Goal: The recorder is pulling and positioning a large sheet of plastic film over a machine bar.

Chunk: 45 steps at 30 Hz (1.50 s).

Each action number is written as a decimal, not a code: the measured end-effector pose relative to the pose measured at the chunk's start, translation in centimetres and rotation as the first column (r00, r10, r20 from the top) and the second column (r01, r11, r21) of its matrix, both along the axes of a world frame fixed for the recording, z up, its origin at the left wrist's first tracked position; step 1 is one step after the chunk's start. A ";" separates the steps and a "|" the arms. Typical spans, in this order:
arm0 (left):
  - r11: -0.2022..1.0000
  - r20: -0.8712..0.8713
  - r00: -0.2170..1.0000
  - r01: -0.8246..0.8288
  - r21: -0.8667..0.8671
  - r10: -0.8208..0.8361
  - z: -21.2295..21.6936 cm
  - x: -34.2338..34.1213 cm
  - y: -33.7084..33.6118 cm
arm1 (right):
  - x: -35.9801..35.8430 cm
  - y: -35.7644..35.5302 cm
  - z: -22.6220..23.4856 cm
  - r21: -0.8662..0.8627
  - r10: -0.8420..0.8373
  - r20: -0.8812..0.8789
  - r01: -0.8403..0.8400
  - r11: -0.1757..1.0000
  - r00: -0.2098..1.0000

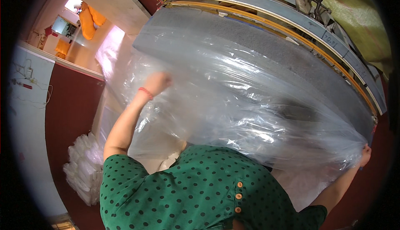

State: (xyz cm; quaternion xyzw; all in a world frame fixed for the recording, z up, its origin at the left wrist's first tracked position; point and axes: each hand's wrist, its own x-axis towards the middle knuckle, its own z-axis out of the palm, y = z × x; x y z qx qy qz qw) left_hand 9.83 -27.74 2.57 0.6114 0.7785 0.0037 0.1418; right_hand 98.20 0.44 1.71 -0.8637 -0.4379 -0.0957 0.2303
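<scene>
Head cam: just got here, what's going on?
A person in a green dotted top is handling a large clear plastic sheet, wrinkled and partly spread over a grey surface. The right grip holds the sheet gathered at its right end. The left grip is over the sheet's left part, too blurred to tell whether it holds any. More clear plastic is piled at lower left.

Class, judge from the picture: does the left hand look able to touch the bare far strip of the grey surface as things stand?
Probably yes: the left hand is over the clear plastic sheet, and the grey surface shows uncovered beyond it, with nothing visible standing between.
</scene>
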 end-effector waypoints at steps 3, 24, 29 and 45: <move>0.953 0.007 0.979 -0.201 0.225 0.205 4.5 -0.3 0.0 | 1.0 -0.2 -0.1 -0.025 -0.001 0.008 0.002 1.000 1.000; 0.570 -0.451 0.847 0.230 0.788 0.281 9.7 -7.5 2.2 | -0.2 -0.2 0.1 -0.006 0.025 -0.002 -0.025 1.000 1.000; 0.953 0.524 0.799 0.210 0.217 -0.296 4.4 6.5 0.4 | 2.1 -0.2 -0.2 -0.014 0.057 0.034 -0.057 0.998 0.998; 0.832 0.565 0.628 -0.277 -0.481 0.535 7.4 -11.4 -15.8 | 3.9 0.6 -1.3 -0.039 0.022 0.039 -0.021 0.999 0.999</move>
